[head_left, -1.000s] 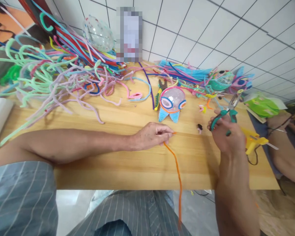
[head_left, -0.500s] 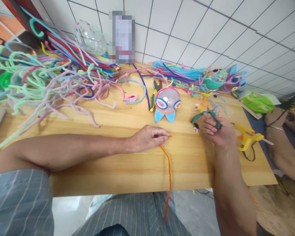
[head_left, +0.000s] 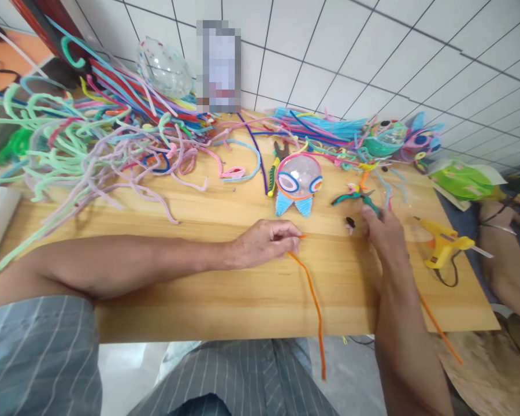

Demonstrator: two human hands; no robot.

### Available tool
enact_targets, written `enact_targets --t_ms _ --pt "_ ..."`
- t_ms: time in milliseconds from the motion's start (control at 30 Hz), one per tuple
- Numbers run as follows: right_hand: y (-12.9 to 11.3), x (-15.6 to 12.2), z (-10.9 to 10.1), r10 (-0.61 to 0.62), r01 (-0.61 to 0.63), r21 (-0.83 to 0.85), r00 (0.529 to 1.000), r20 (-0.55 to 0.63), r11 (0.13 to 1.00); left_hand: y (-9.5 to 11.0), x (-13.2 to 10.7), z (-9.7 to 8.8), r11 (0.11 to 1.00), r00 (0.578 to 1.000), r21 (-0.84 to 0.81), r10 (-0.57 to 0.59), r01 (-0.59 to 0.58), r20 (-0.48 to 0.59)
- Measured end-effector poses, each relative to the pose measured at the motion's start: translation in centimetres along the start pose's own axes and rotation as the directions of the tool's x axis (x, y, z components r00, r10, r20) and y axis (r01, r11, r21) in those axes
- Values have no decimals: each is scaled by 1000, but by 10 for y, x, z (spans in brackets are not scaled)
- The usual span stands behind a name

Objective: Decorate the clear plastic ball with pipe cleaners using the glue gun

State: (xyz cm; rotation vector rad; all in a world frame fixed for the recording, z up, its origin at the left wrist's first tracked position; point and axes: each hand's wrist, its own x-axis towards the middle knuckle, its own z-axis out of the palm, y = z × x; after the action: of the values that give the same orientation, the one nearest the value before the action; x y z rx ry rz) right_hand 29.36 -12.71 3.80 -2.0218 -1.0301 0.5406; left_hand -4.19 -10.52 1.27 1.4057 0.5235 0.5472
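My left hand (head_left: 266, 242) rests on the wooden table (head_left: 199, 289) and pinches one end of a long orange pipe cleaner (head_left: 314, 300), which trails over the front edge onto my lap. My right hand (head_left: 383, 228) lies stretched out, its fingertips at the handles of green-handled pliers (head_left: 353, 199) lying on the table. A clear ball craft (head_left: 299, 179) with pipe-cleaner eyes and blue feet sits just beyond my hands. A small black and pink piece (head_left: 351, 222) lies between the hands.
A big tangle of coloured pipe cleaners (head_left: 91, 138) covers the back left. A yellow glue gun (head_left: 442, 245) lies right of my right hand. Another orange pipe cleaner (head_left: 439, 329) hangs off the front right. Another person's arm (head_left: 502, 260) is at the right edge.
My right hand carried the green pliers down and left, laid them on the table and opened. The left hand kept its pinch on the orange pipe cleaner.
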Motion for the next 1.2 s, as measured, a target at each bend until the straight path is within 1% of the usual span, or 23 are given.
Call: enact_targets --t_ms 67,133,167,200,233,267,333,400,433,467,533,600,633,667,733,800,833,867,900,1000,1067,1133,1200 --pt "-3 -5 -3 -131 107 -155 979 -156 982 0 1 -2 994 994 65 95 -92 -55" --pt "-11 -17 -3 -344 266 -289 900 -266 920 2 3 -3 969 970 140 219 -203 -110" --pt "-17 -25 -1 -429 350 -304 867 -255 886 3 3 -4 960 960 150 254 -236 -116" --pt "-24 -35 3 -477 424 -266 859 -185 866 4 4 -4 960 960 136 260 -245 -107" --pt "-31 -46 9 -483 468 -170 874 -59 867 5 3 -4 967 966 107 242 -233 -90" --pt "-38 -58 16 -458 468 -60 879 129 882 7 3 -4 975 974 71 217 -212 -71" --pt "-51 -80 30 -390 392 96 795 466 915 10 2 -3 983 981 3 184 -184 -59" --pt "-61 -97 41 -341 316 159 692 636 936 11 1 -2 980 979 -46 193 -196 -62" --pt "-64 -103 45 -327 292 168 673 663 942 12 1 -2 976 977 -66 204 -208 -63" --pt "-65 -107 47 -319 284 164 677 664 945 12 1 -2 974 975 -75 211 -216 -62" --pt "-66 -112 47 -334 326 125 734 591 937 11 2 -2 974 974 -56 215 -219 -65" --pt "-64 -114 46 -407 440 39 790 458 897 10 3 -1 979 976 -9 202 -203 -88" --pt "-63 -114 46 -470 516 -19 793 387 856 9 4 -1 982 976 13 191 -190 -107" --pt "-61 -114 46 -545 595 -82 776 318 800 8 4 0 984 975 29 180 -178 -128" --pt "-58 -115 48 -699 728 -212 685 204 652 7 6 0 985 971 45 172 -166 -169" --pt "-56 -117 51 -801 797 -303 581 146 522 7 6 0 983 963 51 185 -179 -194" --pt "-55 -118 51 -819 807 -320 558 137 496 7 7 0 981 962 48 192 -186 -192" --pt "-55 -119 51 -813 802 -317 567 136 507 8 6 0 981 964 40 196 -192 -180" --pt "-55 -121 50 -787 783 -295 602 135 548 8 6 0 980 966 28 199 -197 -162" --pt "-58 -124 44 -622 636 -172 771 137 752 11 5 1 975 964 -11 219 -223 -149" --pt "-59 -125 40 -507 518 -78 852 131 852 11 5 2 970 955 -37 232 -242 -185" --pt "-59 -123 37 -443 447 -7 888 122 894 12 5 3 969 955 -68 219 -236 -200" --pt "-58 -121 34 -445 446 18 889 107 895 14 5 3 971 966 -102 195 -214 -169"
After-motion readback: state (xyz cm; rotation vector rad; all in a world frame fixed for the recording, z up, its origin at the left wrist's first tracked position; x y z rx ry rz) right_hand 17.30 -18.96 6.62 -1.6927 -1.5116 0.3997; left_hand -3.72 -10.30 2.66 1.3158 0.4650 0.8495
